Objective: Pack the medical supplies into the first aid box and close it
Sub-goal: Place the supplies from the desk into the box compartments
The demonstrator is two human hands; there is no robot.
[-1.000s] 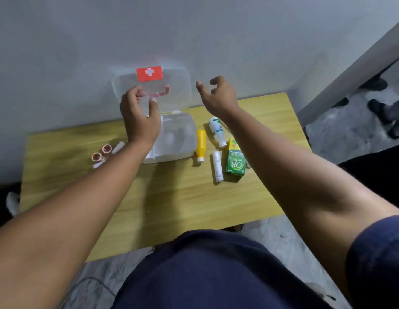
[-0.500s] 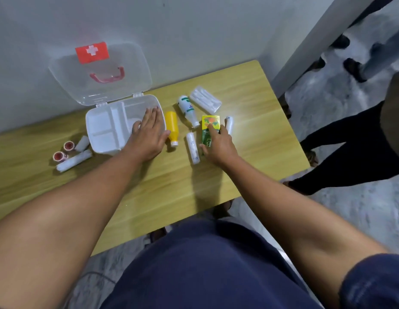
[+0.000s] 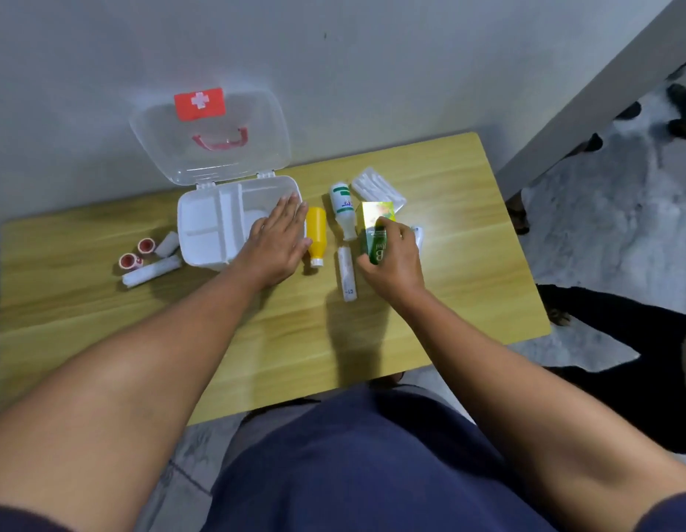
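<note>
The white first aid box (image 3: 203, 224) lies open on the table, its clear lid (image 3: 209, 138) with a red cross leaning against the wall. My left hand (image 3: 278, 240) rests flat on the box's right front corner, fingers together. My right hand (image 3: 391, 255) grips a green carton (image 3: 374, 228) and tilts it up off the table. Beside it lie a yellow bottle (image 3: 316, 234), a white bottle with green label (image 3: 343, 209), a white roll (image 3: 347, 272), a clear packet (image 3: 378, 188) and another white roll (image 3: 418, 236) partly hidden by my right hand.
Left of the box lie two red-cored tape rolls (image 3: 136, 253) and two white bandage rolls (image 3: 151, 270). The wooden table (image 3: 103, 320) stands against a grey wall. A person's dark-clothed leg (image 3: 621, 320) is by the table's right edge, on the floor.
A second ago both hands were up at the lid. They came down: the left onto the box's corner, the right onto the green carton, which it now lifts and tilts.
</note>
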